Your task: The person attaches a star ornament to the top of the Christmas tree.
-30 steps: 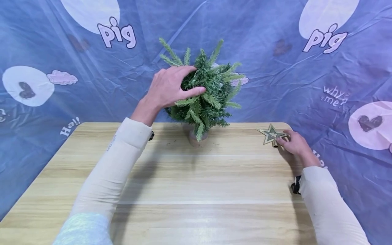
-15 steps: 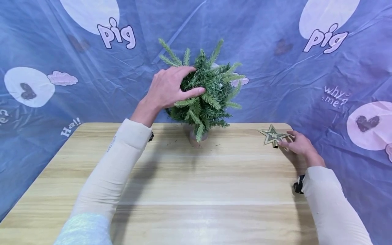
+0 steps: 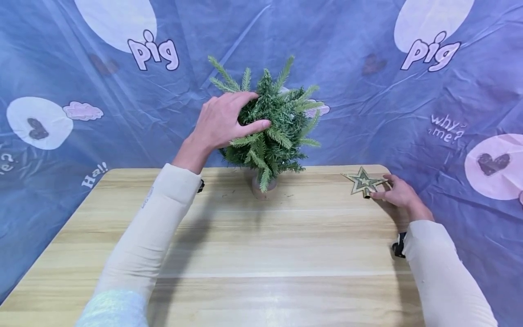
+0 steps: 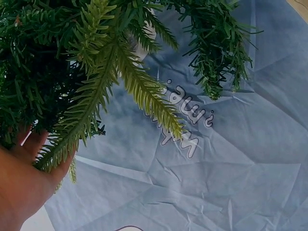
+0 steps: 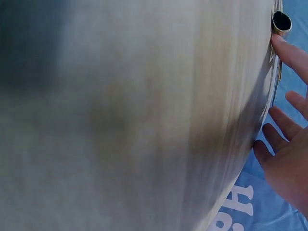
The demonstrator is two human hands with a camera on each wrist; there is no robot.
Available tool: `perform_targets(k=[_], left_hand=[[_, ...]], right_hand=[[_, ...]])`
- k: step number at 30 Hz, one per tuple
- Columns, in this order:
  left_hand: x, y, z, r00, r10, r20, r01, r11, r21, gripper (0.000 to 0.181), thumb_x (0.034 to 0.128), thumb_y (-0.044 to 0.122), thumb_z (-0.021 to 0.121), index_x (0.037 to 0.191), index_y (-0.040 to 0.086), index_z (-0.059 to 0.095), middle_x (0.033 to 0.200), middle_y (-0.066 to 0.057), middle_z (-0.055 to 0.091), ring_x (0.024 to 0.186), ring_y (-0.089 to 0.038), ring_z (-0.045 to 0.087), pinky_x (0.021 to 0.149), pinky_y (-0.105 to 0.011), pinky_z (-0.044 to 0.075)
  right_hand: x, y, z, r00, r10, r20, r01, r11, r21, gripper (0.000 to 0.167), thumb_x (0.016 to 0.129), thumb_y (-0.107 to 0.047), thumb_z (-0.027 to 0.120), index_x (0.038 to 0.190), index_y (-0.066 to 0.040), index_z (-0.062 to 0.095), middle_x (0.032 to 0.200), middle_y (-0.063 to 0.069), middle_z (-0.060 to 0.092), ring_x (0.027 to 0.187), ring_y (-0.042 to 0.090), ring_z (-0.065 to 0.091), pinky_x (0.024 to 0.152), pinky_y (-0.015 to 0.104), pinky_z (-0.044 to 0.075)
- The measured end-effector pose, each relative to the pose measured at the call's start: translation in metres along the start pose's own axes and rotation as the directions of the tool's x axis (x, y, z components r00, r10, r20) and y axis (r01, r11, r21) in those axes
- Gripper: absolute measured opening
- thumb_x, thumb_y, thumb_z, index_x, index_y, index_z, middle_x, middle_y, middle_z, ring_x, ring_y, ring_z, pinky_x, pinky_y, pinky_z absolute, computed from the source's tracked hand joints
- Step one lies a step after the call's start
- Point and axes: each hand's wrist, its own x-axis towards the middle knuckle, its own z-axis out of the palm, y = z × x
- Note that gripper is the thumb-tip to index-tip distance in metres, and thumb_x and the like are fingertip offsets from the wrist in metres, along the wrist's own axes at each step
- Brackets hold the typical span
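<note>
A small green artificial Christmas tree [image 3: 282, 122] stands upright at the table's far edge, on a pale round base [image 3: 265, 186]. My left hand [image 3: 220, 116] holds its upper left side, thumb in front and fingers among the branches. In the left wrist view, needles hide part of that hand [image 4: 29, 180]. A gold star tree topper [image 3: 362, 180] with a short tube [image 3: 366, 194] lies near the far right corner. My right hand [image 3: 398, 193] rests at the star's right point, thumb by the tube. The right wrist view shows its fingers [image 5: 284, 122] spread and fairly straight.
The pale wooden table [image 3: 261, 245] spreads in front of the tree. Blue printed cloth [image 3: 355, 91] hangs behind and at both sides. A few dark needle bits lie beside the base.
My right hand has shifted slightly right, its fingers a little farther off the star's body. The left hand and tree keep their places; the head view has tilted slightly.
</note>
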Motion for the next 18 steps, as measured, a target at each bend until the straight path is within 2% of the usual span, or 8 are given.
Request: perform_targets(k=[18], left_hand=[[-0.001,-0.0012,0.0016,1.0,-0.001,-0.005,0.001,1.0,0.009,0.082,0.0886,0.075,0.055,0.15,0.019,0.052,0.149,-0.005,0.054,0.132,-0.026,0.054,0.093,-0.047,0.048]], right_hand=[[0.0046,0.0012,-0.0013,0.998,-0.028,0.059,0.027,1.0,0.015,0.1,0.088,-0.037,0.076,0.148,0.021,0.019,0.14,0.051,0.029,0.129,0.065,0.031,0.108,0.069,0.028]])
